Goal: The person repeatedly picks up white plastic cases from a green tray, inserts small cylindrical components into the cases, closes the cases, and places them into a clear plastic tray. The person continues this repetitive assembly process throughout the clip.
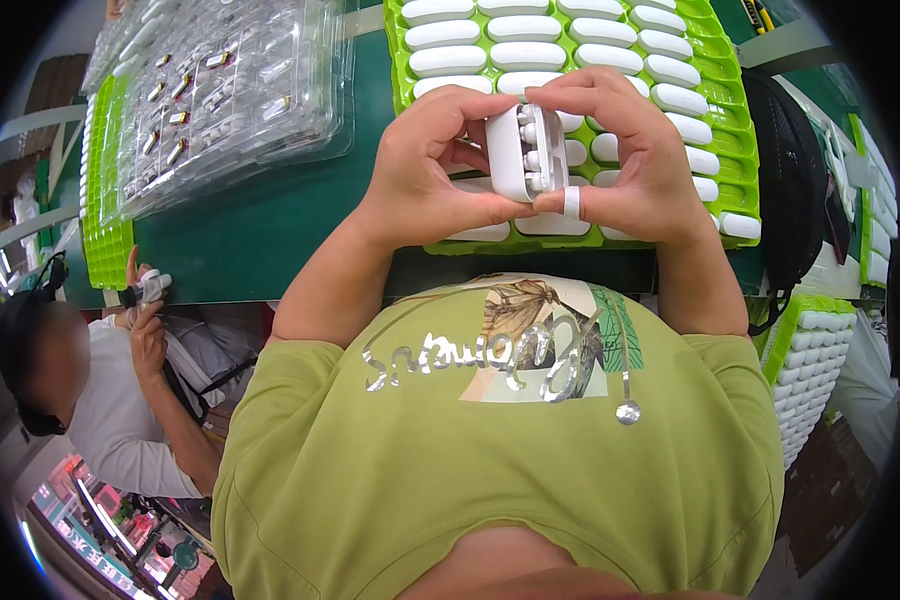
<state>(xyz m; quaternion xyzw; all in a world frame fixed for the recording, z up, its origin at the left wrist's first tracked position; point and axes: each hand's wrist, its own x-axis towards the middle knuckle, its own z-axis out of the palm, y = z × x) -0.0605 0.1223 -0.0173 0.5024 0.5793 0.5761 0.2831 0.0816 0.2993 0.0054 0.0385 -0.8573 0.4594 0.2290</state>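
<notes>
Between both hands is a white earbud charging case (510,155), its lid swung apart from the body and white earbuds (533,160) sitting inside. My left hand (432,160) is closed around the body side, thumb at the bottom edge and fingers at the top. On the lid side, my right hand (635,150) pinches with thumb and forefinger; a white band (571,202) circles its thumb. Beneath the hands lies a bright green tray (745,190) with rows of rounded white cases (525,56), partly hidden by my fingers.
Stacked clear plastic trays (315,130) with small parts stand on the green table (260,250) at left. A black bag (785,180) lies right of the green tray. Another filled tray (810,370) is at lower right. A co-worker (120,400) sits at left, holding a small object.
</notes>
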